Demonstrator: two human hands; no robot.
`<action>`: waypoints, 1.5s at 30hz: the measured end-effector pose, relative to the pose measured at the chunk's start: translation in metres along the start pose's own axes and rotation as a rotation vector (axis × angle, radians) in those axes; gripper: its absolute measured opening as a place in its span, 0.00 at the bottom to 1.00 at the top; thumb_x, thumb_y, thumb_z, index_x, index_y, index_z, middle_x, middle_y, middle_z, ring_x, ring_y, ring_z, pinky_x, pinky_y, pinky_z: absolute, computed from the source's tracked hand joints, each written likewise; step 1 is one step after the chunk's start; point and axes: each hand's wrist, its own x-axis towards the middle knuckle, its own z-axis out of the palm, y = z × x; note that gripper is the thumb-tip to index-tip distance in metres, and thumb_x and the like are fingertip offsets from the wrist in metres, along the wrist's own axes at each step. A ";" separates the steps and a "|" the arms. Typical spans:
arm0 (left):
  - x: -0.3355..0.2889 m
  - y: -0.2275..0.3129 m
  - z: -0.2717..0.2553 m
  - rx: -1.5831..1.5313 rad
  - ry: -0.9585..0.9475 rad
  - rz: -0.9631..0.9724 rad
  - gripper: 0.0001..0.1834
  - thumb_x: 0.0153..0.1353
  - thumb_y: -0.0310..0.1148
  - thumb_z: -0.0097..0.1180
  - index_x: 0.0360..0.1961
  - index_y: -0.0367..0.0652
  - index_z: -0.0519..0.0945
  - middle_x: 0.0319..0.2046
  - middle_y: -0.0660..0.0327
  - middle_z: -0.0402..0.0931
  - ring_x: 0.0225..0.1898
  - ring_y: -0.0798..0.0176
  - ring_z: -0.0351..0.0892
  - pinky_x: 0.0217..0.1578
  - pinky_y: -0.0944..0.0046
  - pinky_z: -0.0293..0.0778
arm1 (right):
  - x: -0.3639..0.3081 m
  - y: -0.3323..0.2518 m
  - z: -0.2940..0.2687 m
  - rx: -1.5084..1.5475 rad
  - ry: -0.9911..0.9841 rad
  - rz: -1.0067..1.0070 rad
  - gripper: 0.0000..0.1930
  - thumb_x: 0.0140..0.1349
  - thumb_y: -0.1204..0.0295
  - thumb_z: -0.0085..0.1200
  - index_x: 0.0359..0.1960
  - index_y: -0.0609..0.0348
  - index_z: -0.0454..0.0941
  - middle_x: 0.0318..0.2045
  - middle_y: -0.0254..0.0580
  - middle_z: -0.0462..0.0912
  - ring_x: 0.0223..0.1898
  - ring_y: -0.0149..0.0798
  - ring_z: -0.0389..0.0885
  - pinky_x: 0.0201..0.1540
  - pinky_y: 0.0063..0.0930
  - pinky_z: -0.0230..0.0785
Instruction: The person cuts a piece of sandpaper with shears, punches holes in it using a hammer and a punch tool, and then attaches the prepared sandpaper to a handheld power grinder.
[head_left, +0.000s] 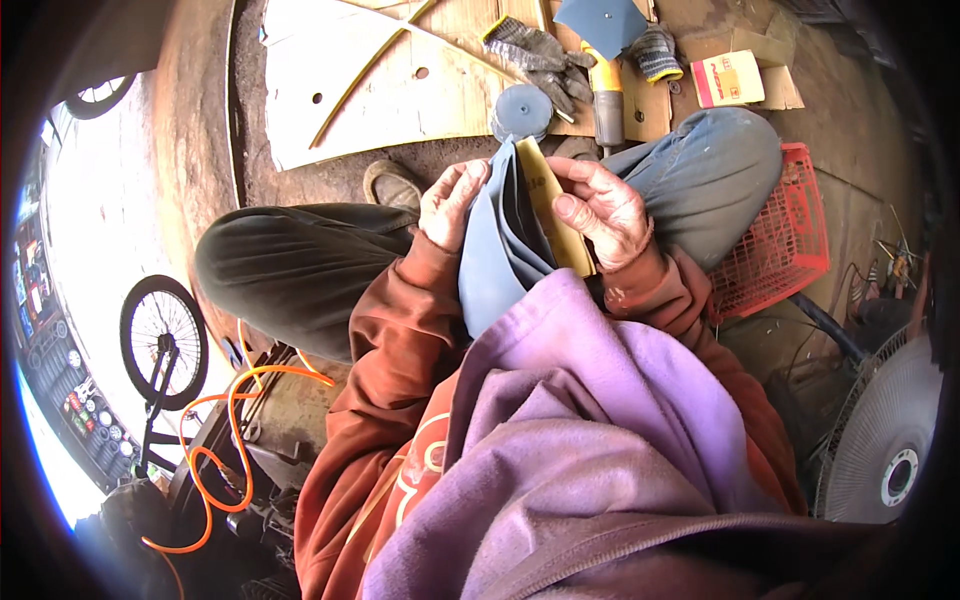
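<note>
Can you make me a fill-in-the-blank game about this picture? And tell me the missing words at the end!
1. The left hand holds blue-gray sheets, while the yellow sheet is beside the ____ hand.
2. The plastic basket by the person's knee is ____.
3. The curly hose is ____.
4. The spoked bicycle wheel is on the person's ____ side.

Missing words: right; red; orange; left.
</note>
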 end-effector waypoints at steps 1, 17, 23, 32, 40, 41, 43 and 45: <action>0.001 -0.003 -0.005 -0.001 0.000 0.004 0.14 0.65 0.34 0.59 0.45 0.34 0.78 0.38 0.62 0.80 0.39 0.71 0.77 0.45 0.70 0.72 | 0.000 0.001 -0.004 0.010 -0.001 -0.011 0.20 0.65 0.80 0.53 0.58 0.69 0.68 0.50 0.47 0.79 0.52 0.34 0.77 0.56 0.27 0.70; 0.007 0.005 0.012 0.225 0.266 0.263 0.17 0.49 0.27 0.74 0.36 0.38 0.77 0.30 0.62 0.80 0.30 0.72 0.75 0.34 0.72 0.74 | -0.006 -0.099 -0.026 -0.232 0.304 -0.666 0.16 0.63 0.86 0.46 0.53 0.75 0.70 0.49 0.58 0.80 0.50 0.42 0.81 0.55 0.33 0.73; 0.013 0.001 0.007 -0.373 0.111 0.177 0.15 0.50 0.22 0.71 0.35 0.35 0.75 0.33 0.54 0.81 0.32 0.64 0.80 0.37 0.62 0.81 | 0.000 -0.021 -0.013 -0.540 0.077 -0.170 0.11 0.59 0.82 0.55 0.44 0.68 0.74 0.39 0.40 0.79 0.40 0.30 0.77 0.45 0.22 0.70; 0.014 -0.002 -0.020 0.046 -0.045 0.225 0.17 0.63 0.30 0.60 0.50 0.33 0.75 0.42 0.59 0.80 0.43 0.69 0.78 0.49 0.68 0.73 | 0.001 0.014 -0.006 -0.216 0.147 -0.012 0.07 0.63 0.75 0.55 0.39 0.64 0.72 0.39 0.39 0.80 0.38 0.29 0.78 0.43 0.23 0.72; 0.004 0.001 -0.004 0.193 -0.019 0.276 0.37 0.53 0.22 0.67 0.64 0.31 0.64 0.54 0.50 0.73 0.54 0.60 0.73 0.58 0.62 0.68 | 0.008 -0.004 -0.030 -0.059 0.232 -0.128 0.15 0.64 0.80 0.51 0.52 0.68 0.71 0.49 0.48 0.79 0.47 0.37 0.80 0.53 0.31 0.72; 0.002 0.006 0.001 0.317 0.092 0.319 0.38 0.52 0.22 0.67 0.64 0.31 0.64 0.55 0.49 0.72 0.55 0.59 0.72 0.58 0.62 0.68 | 0.010 -0.022 -0.022 -0.059 0.255 -0.231 0.15 0.64 0.80 0.49 0.52 0.68 0.71 0.49 0.49 0.79 0.48 0.38 0.80 0.53 0.33 0.72; 0.005 0.008 0.001 0.386 0.076 0.363 0.40 0.51 0.24 0.68 0.65 0.32 0.62 0.56 0.48 0.71 0.56 0.57 0.71 0.58 0.62 0.67 | 0.012 -0.053 -0.008 -0.242 0.347 -0.579 0.15 0.66 0.81 0.47 0.53 0.69 0.69 0.49 0.51 0.79 0.49 0.40 0.80 0.54 0.34 0.72; 0.003 0.011 -0.004 0.486 -0.006 0.280 0.38 0.55 0.27 0.66 0.65 0.34 0.63 0.56 0.51 0.72 0.56 0.57 0.71 0.58 0.61 0.67 | 0.010 -0.071 0.019 -0.463 0.345 -0.728 0.09 0.67 0.79 0.45 0.48 0.67 0.69 0.50 0.56 0.78 0.52 0.47 0.78 0.57 0.40 0.70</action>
